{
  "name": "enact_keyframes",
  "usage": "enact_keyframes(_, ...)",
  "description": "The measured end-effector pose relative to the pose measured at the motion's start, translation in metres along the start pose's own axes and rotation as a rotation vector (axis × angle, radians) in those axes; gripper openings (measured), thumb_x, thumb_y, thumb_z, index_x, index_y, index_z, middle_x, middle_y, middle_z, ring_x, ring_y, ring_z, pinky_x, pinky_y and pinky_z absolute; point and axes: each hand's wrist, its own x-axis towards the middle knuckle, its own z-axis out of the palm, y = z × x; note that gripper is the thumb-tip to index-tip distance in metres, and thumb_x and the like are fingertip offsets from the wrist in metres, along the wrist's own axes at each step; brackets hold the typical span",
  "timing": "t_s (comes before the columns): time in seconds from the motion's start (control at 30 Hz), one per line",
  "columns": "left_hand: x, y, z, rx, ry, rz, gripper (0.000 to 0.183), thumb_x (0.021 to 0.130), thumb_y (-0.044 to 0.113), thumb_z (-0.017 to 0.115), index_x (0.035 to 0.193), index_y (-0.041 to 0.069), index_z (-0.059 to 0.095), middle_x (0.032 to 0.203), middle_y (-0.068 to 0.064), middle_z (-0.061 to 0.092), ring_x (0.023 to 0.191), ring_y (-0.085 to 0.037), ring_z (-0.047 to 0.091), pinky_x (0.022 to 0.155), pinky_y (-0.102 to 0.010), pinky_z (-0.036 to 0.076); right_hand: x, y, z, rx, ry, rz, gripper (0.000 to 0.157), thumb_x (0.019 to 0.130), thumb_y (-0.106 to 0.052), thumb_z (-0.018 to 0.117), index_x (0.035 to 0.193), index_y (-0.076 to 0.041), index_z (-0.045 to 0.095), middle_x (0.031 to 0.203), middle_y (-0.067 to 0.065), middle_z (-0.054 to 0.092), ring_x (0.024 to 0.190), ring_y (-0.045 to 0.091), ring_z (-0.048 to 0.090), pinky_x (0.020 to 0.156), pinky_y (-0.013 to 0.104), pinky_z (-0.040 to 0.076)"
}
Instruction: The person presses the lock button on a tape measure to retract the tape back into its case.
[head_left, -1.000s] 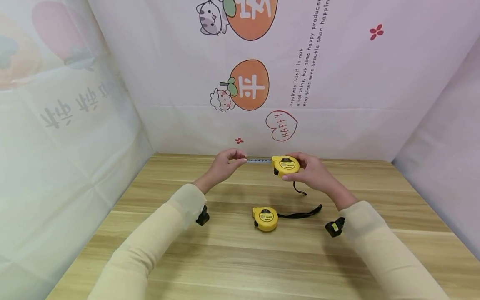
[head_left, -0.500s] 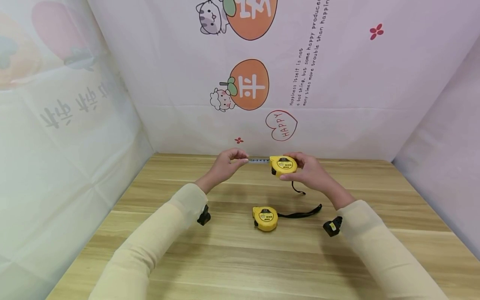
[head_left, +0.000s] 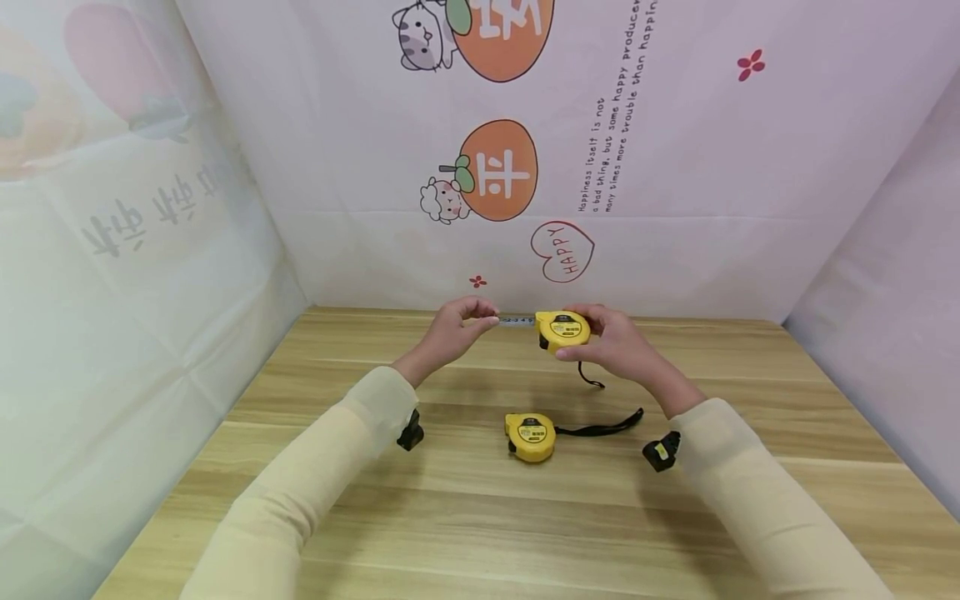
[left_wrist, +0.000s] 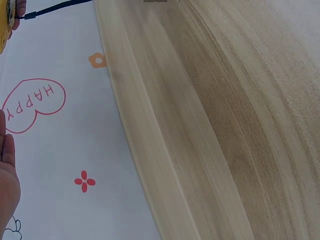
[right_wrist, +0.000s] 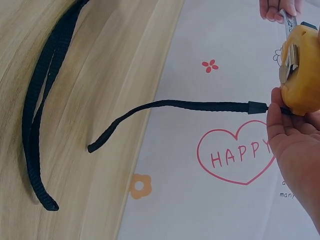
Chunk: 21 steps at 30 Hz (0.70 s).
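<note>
A yellow tape measure (head_left: pixel 564 331) is held above the back of the table in my right hand (head_left: pixel 613 342), thumb in front and fingers behind. Its short metal blade (head_left: pixel 519 321) spans to the left, where the thumb and fingertips of my left hand (head_left: pixel 456 325) pinch its end. From the case hangs a black wrist strap (right_wrist: pixel 200 105), seen whole in the right wrist view. Nearer to me, a second yellow tape measure (head_left: pixel 532 438) lies on the table with its black strap (head_left: pixel 602 430) stretched to the right. The left wrist view catches only the edge of the left hand (left_wrist: pixel 7 175).
The wooden table (head_left: pixel 450 517) ends at a white cloth wall (head_left: pixel 360 250) printed with cartoon fruit, a heart and lettering. More white cloth (head_left: pixel 142 308) encloses the left side, and another sheet (head_left: pixel 892 333) the right.
The right hand has moved slightly left with the tape measure, and the left hand a touch right. Less blade shows between them. The second tape measure has stayed put.
</note>
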Motion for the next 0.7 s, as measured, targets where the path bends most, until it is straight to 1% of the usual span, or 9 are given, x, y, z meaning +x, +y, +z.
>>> enact_keyframes(0.17,0.0004,0.0002,0.0005,0.002,0.007,0.010,0.015,0.096,0.016,0.063,0.104,0.004,0.067,0.097,-0.002,0.066,0.097,-0.017,0.060,0.087,-0.034,0.050,-0.0018,-0.0038,-0.0004,0.002,0.005,0.002,0.077,0.076,-0.027,0.085,0.136,0.003,0.048,0.127,0.018,0.054,0.112,0.032,0.054,0.092,0.042,0.046)
enact_keyframes(0.37,0.0012,-0.0009,0.0025,0.000,0.006,0.009,0.013,0.096,0.016,0.064,0.103,0.006,0.067,0.096,-0.002,0.066,0.097,-0.016,0.060,0.087,-0.034,0.050,-0.0021,-0.0046,0.0010,0.011,0.005,0.010,0.076,0.076,-0.028,0.085,0.136,0.003,0.049,0.128,0.018,0.052,0.116,0.033,0.052,0.096,0.045,0.043)
enact_keyframes(0.7,0.0013,0.0009,0.0048,-0.023,0.002,0.021,0.013,0.096,0.014,0.064,0.103,0.004,0.067,0.096,-0.004,0.066,0.097,-0.018,0.060,0.087,-0.042,0.049,0.0004,-0.0034,0.0051,-0.003,0.010,0.003,0.079,0.076,-0.030,0.086,0.137,0.002,0.048,0.126,0.017,0.049,0.113,0.032,0.053,0.093,0.044,0.046)
